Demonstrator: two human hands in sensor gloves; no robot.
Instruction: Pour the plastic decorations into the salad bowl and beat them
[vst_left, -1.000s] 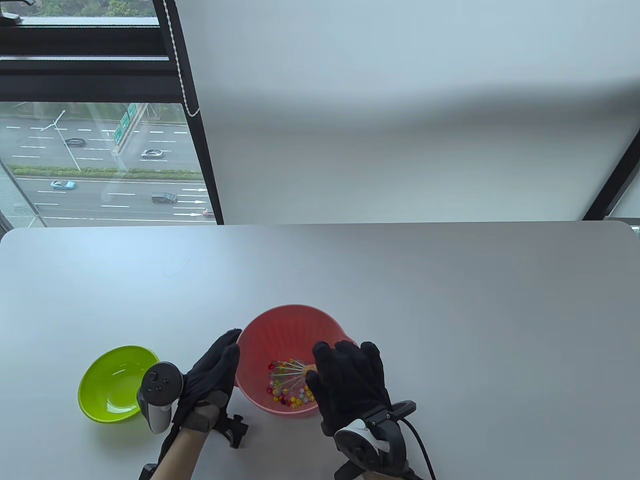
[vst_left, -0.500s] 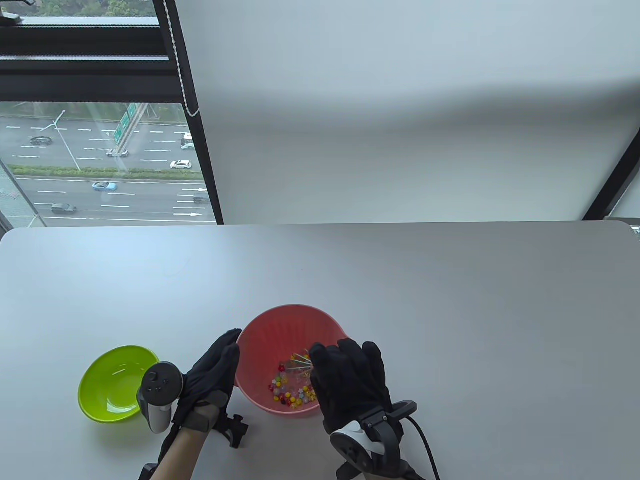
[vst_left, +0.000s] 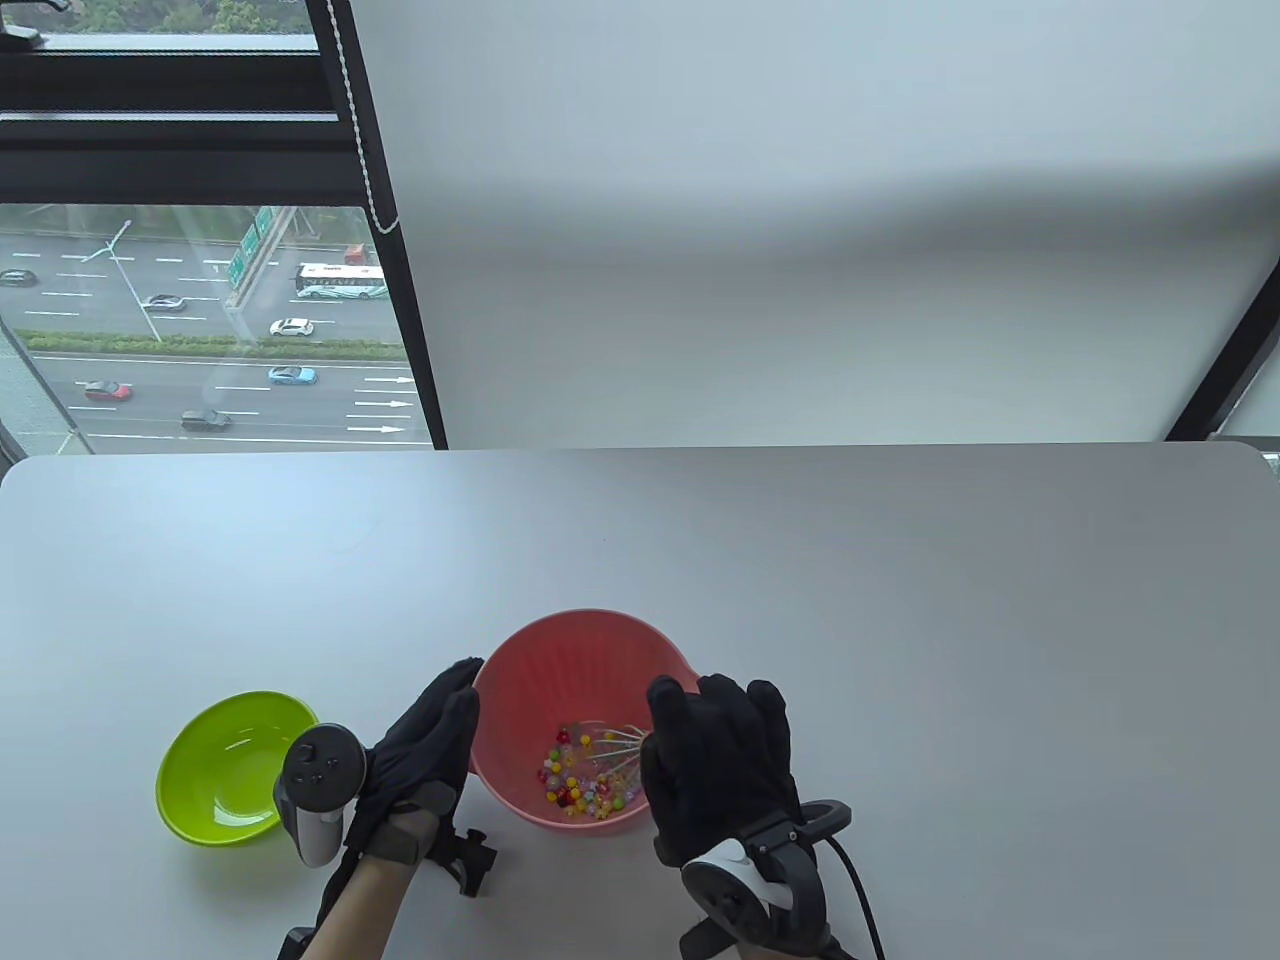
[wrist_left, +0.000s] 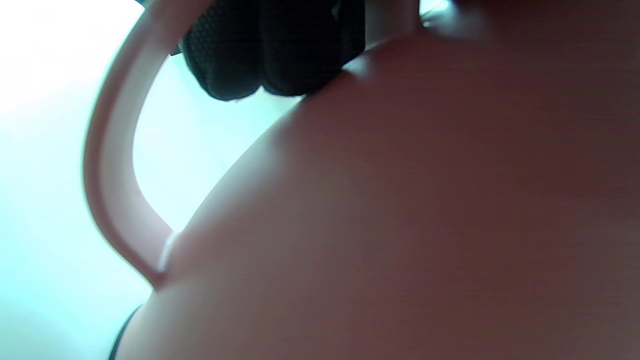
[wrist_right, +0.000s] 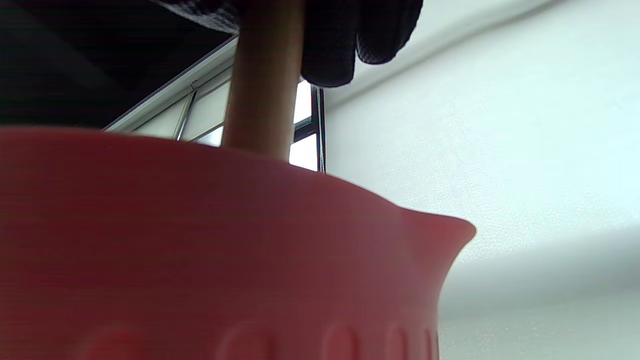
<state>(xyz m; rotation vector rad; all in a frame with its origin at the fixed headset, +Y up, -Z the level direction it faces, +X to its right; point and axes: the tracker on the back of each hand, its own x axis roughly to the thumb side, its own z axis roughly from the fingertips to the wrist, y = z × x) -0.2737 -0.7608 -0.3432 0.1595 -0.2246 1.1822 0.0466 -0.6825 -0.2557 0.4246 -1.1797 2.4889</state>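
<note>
The pink salad bowl (vst_left: 575, 660) stands near the table's front edge with several small coloured plastic decorations (vst_left: 580, 785) on its bottom. My right hand (vst_left: 712, 745) is over the bowl's right rim and grips the wooden handle (wrist_right: 265, 85) of a whisk; its wire head (vst_left: 622, 745) is down among the decorations. My left hand (vst_left: 440, 725) lies against the bowl's left side. In the left wrist view its fingertips (wrist_left: 270, 50) reach through the loop handle (wrist_left: 107, 165) of the bowl (wrist_left: 400, 210) and touch the wall.
A lime-green bowl (vst_left: 200, 800) with nothing in it sits left of my left hand. The grey table (vst_left: 900, 600) stretches back to a window and a white blind. The bowl's spout (wrist_right: 450, 235) points right in the right wrist view.
My right hand has shifted a little to the right, moving the whisk head across the bowl's bottom and scattering the decorations. My left hand and both bowls have stayed put.
</note>
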